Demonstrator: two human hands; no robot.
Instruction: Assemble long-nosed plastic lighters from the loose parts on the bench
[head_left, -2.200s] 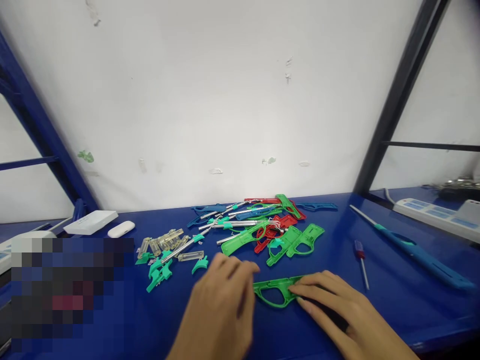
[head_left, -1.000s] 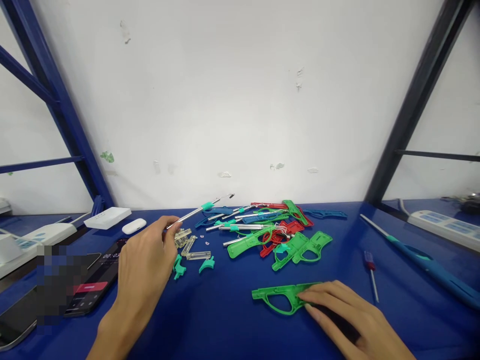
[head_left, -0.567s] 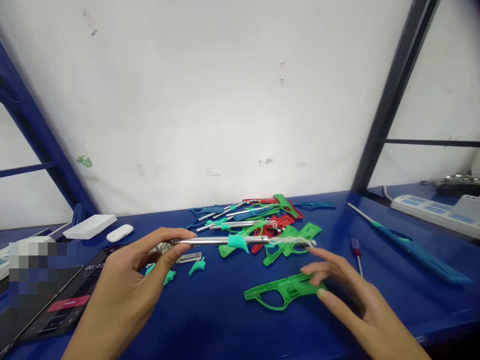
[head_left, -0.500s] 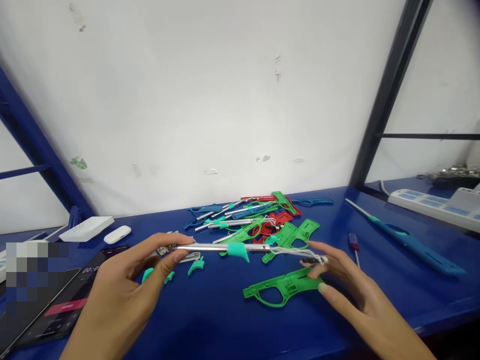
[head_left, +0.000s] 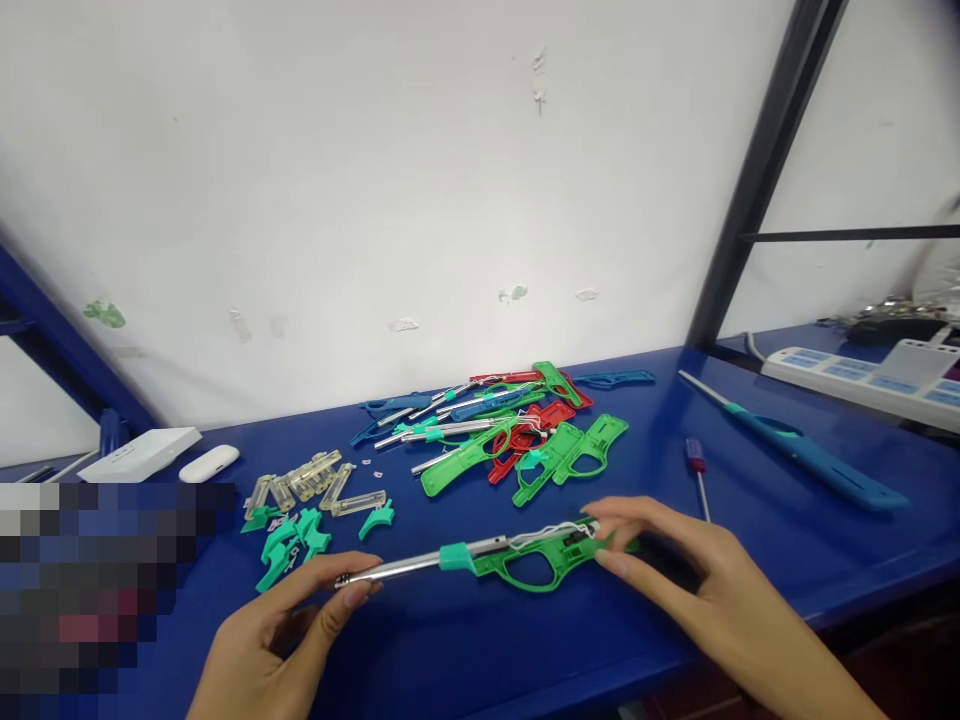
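A metal rod (head_left: 405,568) with a teal collar and thin white wires lies along a green lighter shell half (head_left: 544,560) on the blue bench (head_left: 465,650). My left hand (head_left: 281,640) pinches the rod's free tip between thumb and forefinger. My right hand (head_left: 675,575) rests its fingertips on the shell's rear end, where the wires lie. The rod's rear end sits inside the shell.
Behind lies a heap of green, red and blue shell halves and rods (head_left: 502,425). Clear tubes (head_left: 315,485) and teal triggers (head_left: 292,540) lie left. A small red screwdriver (head_left: 699,478), a blue assembled lighter (head_left: 795,450) and a power strip (head_left: 862,380) are right; a white box (head_left: 139,455) left.
My left hand picked a rod from the heap, carried it across, and both hands lowered it onto the green shell half near the bench's front.
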